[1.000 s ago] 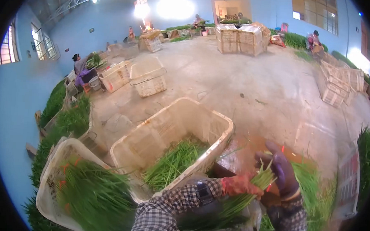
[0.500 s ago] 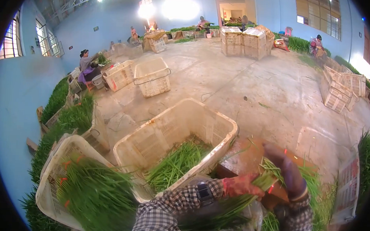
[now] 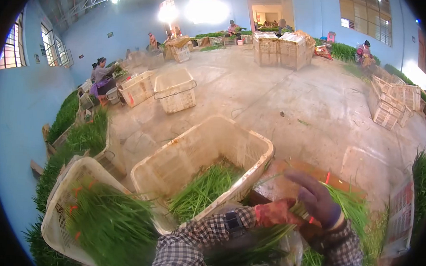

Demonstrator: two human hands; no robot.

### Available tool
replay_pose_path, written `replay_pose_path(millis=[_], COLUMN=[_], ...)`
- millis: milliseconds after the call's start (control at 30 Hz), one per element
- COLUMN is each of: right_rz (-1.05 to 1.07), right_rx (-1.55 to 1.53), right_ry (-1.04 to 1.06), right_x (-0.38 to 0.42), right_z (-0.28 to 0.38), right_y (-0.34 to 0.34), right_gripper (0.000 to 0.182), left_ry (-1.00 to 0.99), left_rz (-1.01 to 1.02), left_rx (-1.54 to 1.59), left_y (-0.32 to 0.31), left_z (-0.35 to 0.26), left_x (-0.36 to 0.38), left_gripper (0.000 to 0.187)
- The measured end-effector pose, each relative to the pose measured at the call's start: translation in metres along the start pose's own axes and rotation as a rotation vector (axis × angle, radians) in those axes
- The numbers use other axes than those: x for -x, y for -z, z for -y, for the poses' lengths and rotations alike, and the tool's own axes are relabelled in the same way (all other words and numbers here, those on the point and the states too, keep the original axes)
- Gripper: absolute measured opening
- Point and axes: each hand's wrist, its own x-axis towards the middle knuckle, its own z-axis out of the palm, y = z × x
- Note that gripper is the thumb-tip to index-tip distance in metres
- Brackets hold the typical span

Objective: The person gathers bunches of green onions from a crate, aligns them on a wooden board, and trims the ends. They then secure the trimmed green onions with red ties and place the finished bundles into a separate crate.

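Note:
My left hand [image 3: 277, 213], in a reddish glove with a dark watch on the wrist, is closed on a bunch of green stalks [image 3: 260, 246] whose leaves trail down below it. Close by on the right, my right hand [image 3: 321, 203] wears a purple-grey glove. Its fingers are spread and slightly blurred beside the cut ends of the bunch. Under both hands is a brown board [image 3: 346, 180], with more green stalks [image 3: 351, 203] lying at its right.
A white crate [image 3: 195, 141] with loose stalks stands ahead; another crate [image 3: 57, 206] full of tied bunches is at the left. Further off are stacked crates [image 3: 280, 52], a crate [image 3: 175, 90] and a seated person [image 3: 102, 76].
My right hand has opened from around the stalk ends and moved slightly left. My left hand stays nearly in place, still holding the bunch.

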Motion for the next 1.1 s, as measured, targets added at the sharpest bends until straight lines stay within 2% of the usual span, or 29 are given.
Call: replay_pose_path(millis=[33, 133, 233, 300, 400, 433, 500, 600, 667, 700, 767, 1000, 1100], right_rz=[0.024, 0.135, 0.173, 0.382, 0.202, 0.102, 0.112, 0.400, 0.253, 0.252, 0.374, 0.358, 0.303], right_rx=[0.196, -0.037, 0.141, 0.232, -0.172, -0.059, 0.107, 0.282, -0.018, -0.083, 0.630, 0.562, 0.570], right_ry=[0.097, -0.035, 0.134, 0.219, -0.041, 0.051, 0.088, -0.041, -0.092, -0.113, 0.199, 0.420, 0.408], right_x=[-0.001, 0.006, -0.006, -0.007, -0.001, -0.002, -0.003, -0.010, -0.005, -0.005, -0.009, 0.001, 0.005], right_z=[-0.017, -0.026, -0.018, -0.017, 0.010, 0.011, 0.009, 0.001, 0.005, 0.007, -0.023, -0.030, -0.027], right_y=[0.004, 0.007, 0.006, 0.003, -0.005, -0.002, -0.002, -0.006, -0.010, -0.013, -0.011, -0.013, -0.011], right_gripper=[0.053, 0.053, 0.048, 0.053, 0.057, 0.057, 0.057, 0.060, 0.055, 0.053, 0.059, 0.065, 0.061], left_ry=[0.016, 0.059, 0.090, 0.097, 0.092, 0.092, 0.092, 0.096, 0.090, 0.091, 0.100, 0.100, 0.097], left_rz=[-0.004, 0.005, 0.013, 0.019, 0.026, 0.026, 0.024, 0.032, 0.029, 0.026, 0.029, 0.030, 0.036], left_rx=[0.018, 0.062, 0.076, 0.086, 0.093, 0.093, 0.099, 0.103, 0.107, 0.106, 0.116, 0.134, 0.131], left_y=[0.001, 0.002, 0.004, 0.007, 0.006, 0.006, 0.006, 0.006, 0.007, 0.008, 0.008, 0.011, 0.010], left_z=[0.003, 0.017, 0.031, 0.036, 0.035, 0.033, 0.032, 0.035, 0.035, 0.036, 0.037, 0.042, 0.039], left_x=[-0.001, -0.007, -0.007, -0.003, -0.006, -0.006, -0.008, -0.005, -0.006, -0.005, 0.000, 0.007, 0.002], left_gripper=[0.014, 0.015, 0.017, 0.018, 0.019, 0.020, 0.021, 0.022, 0.023, 0.024, 0.025, 0.029, 0.031])
